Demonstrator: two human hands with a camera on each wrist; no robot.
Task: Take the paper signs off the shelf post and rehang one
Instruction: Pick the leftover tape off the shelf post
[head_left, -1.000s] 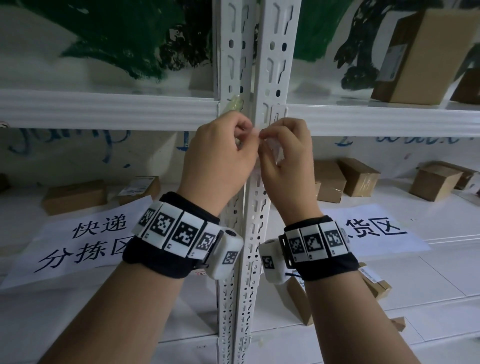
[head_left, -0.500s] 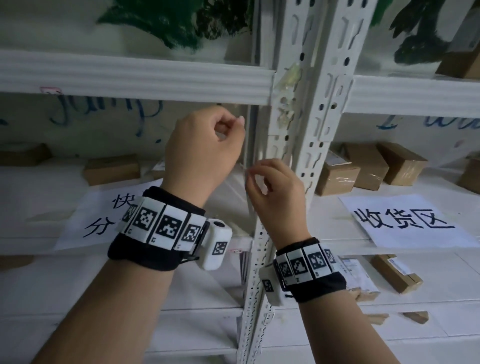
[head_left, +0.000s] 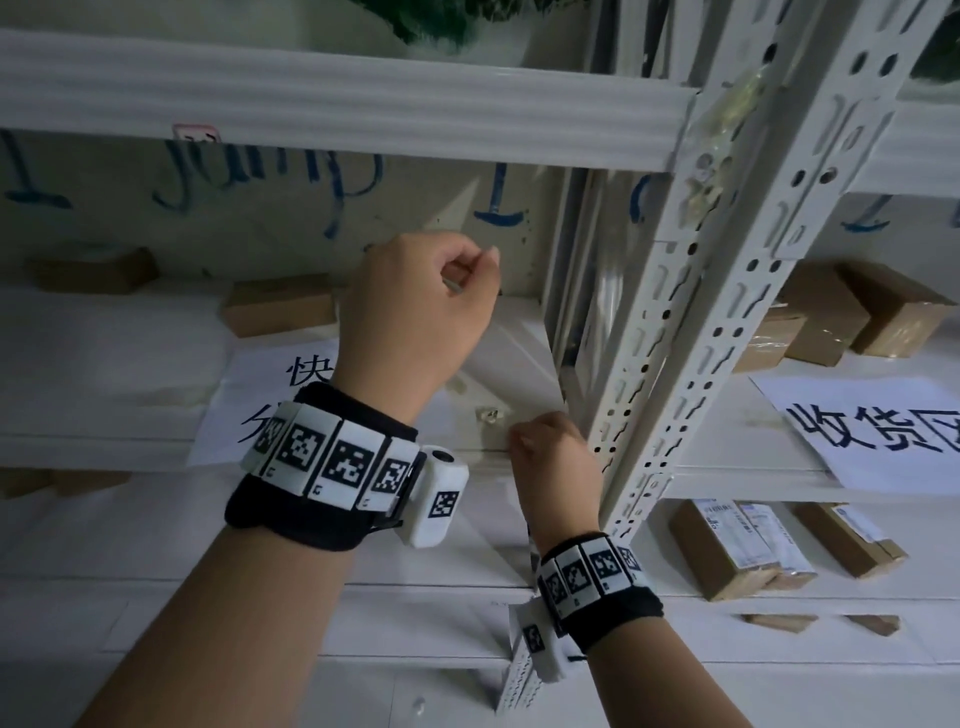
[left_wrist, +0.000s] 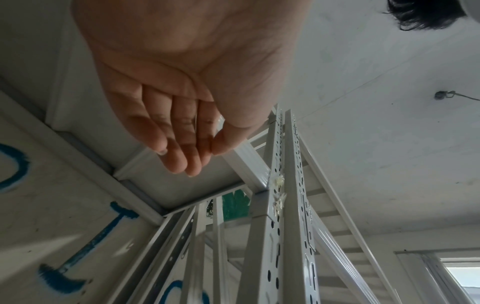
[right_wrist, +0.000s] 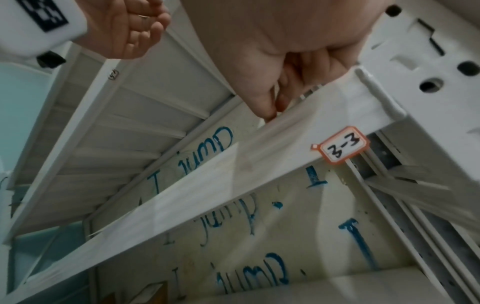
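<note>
The paper sign (head_left: 511, 364) is off the shelf post (head_left: 727, 338) and hangs in the air just to the post's 9 o'clock, blank back toward the head camera, with a scrap of tape (head_left: 488, 415) stuck near its lower edge. The sheet is blurred and partly see-through in all views.

The right hand (head_left: 556, 467) holds it at the sheet's 6 o'clock corner: its grip is closed, thumb and forefinger pinching the paper's edge, as the right wrist view shows plainly. The left hand (head_left: 415, 322) is at the sheet's 11 o'clock, fingers curled into a loose fist with the thumb tip against the forefinger; the sheet's top corner runs up into that pinch, though the contact itself is blurred.

The post carries lumps of old tape residue (head_left: 706, 192) at the hands' 1 o'clock, level with the shelf beam (head_left: 311, 104). A small orange-edged label (right_wrist: 342, 145) reading "3-3" is stuck on a beam.

Two other printed sheets lie flat on the shelf board: the left sheet (head_left: 306, 369) partly behind the left wrist, at 9 o'clock of the post, and the right sheet (head_left: 872, 431) at its 3 o'clock. Cardboard boxes (head_left: 893, 312) sit behind and below them.
</note>
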